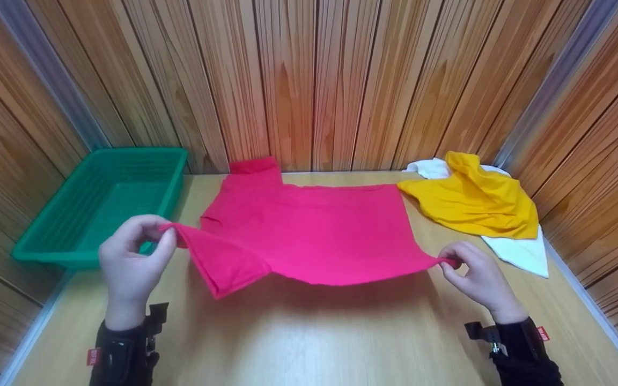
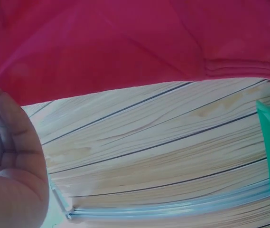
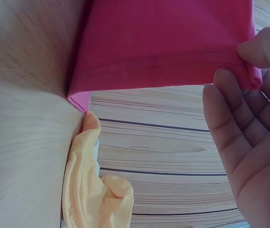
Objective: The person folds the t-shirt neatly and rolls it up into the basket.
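Note:
A bright pink T-shirt [image 1: 330, 230] is stretched sideways between the two hands, its near edge lifted off the table and its far edge lying by the back wall. My left hand [image 1: 132, 262] pinches the sleeve end of the shirt between thumb and fingers. At the bottom hem corner, my right hand [image 1: 475, 276] pinches the cloth. The right wrist view shows the stitched hem of the shirt [image 3: 168, 52] hanging from my right hand [image 3: 253, 114]. In the left wrist view part of my left hand [image 2: 11, 156] shows below the pink cloth [image 2: 101, 52]; its fingertips are hidden.
To the left stands a green plastic basket [image 1: 175, 187] against the back wall. A crumpled yellow cloth [image 1: 480, 201] lies over a white cloth [image 1: 523, 252] at the back right. Wood-panelled walls [image 1: 298, 80] enclose the table [image 1: 309, 343] at the back and both sides.

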